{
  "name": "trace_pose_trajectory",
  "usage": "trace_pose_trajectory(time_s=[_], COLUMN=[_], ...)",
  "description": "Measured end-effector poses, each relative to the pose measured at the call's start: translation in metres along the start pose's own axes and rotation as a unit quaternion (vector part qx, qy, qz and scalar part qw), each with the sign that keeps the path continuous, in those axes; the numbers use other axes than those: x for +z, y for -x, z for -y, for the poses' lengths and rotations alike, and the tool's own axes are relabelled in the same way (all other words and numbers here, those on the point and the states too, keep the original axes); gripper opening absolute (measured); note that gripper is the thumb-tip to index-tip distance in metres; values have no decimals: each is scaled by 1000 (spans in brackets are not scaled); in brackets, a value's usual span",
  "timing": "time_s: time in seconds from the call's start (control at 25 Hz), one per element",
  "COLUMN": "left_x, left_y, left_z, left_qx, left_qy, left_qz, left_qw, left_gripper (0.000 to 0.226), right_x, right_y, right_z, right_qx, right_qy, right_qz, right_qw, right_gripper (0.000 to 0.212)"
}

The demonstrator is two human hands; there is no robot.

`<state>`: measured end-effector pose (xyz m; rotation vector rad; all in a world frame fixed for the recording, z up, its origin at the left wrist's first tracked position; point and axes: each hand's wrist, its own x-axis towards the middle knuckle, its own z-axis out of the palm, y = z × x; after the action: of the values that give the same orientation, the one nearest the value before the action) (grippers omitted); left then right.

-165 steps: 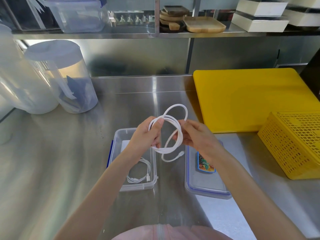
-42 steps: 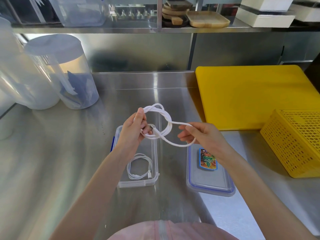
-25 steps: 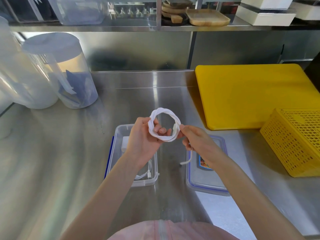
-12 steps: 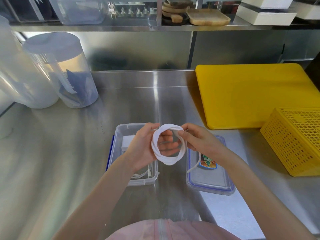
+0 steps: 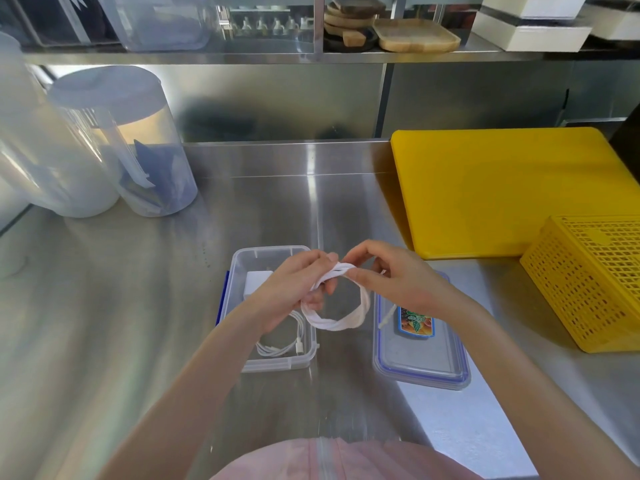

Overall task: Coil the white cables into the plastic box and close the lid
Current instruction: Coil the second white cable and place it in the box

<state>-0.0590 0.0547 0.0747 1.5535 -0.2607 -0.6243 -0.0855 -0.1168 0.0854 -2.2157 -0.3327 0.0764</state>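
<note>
Both hands hold the coiled white cable [image 5: 334, 318] above the surface, between the plastic box [image 5: 239, 271] on the left and its lid [image 5: 420, 367] on the right. The left hand [image 5: 294, 289] grips the coil's left side; the right hand [image 5: 391, 277] pinches the wrap at the top. A loose end [image 5: 386, 315] dangles over the lid. Tuck that end under a turn, keep the loop tight, then lower it flat beside the thin cable [image 5: 280, 344] in the box.

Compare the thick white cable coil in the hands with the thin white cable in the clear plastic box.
The thick white cable coil is held above the counter by both hands; the thin white cable lies in the clear plastic box. The held coil looks thicker and twisted; the boxed one is slimmer and looser. Both are white and looped.
</note>
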Motion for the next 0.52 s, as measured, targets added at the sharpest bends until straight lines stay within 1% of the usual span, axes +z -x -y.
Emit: trace_pose_trajectory(time_s=[0.08,0.16,0.24,0.36,0.4,0.52], left_x=[-3,-6,-8,-8,-8,-5], left_y=[0,-2,-4,-4,-3,-4], left_z=[0,-1,-3,-5,-6,-7], left_qx=[4,-4,-11,-11,-8,9], left_qy=[60,132,180,223,233,238], left_qz=[-12,-20,-21,-21,-21,-27], left_qw=[998,991,983,975,972,971], left_gripper=[34,42,49,50,50,48], right_x=[-3,-3,2,8,9,13], right_y=[2,5,6,5,6,6], right_z=[-3,-7,-9,-13,-14,-13], right_qx=[-3,-3,4,33,43,69], right_qy=[-24,-20,-26,-39,-52,-149], right_qz=[-26,-65,-95,-113,-111,-107], right_qw=[999,998,995,992,991,981], right_gripper=[15,15,18,11,12,19])
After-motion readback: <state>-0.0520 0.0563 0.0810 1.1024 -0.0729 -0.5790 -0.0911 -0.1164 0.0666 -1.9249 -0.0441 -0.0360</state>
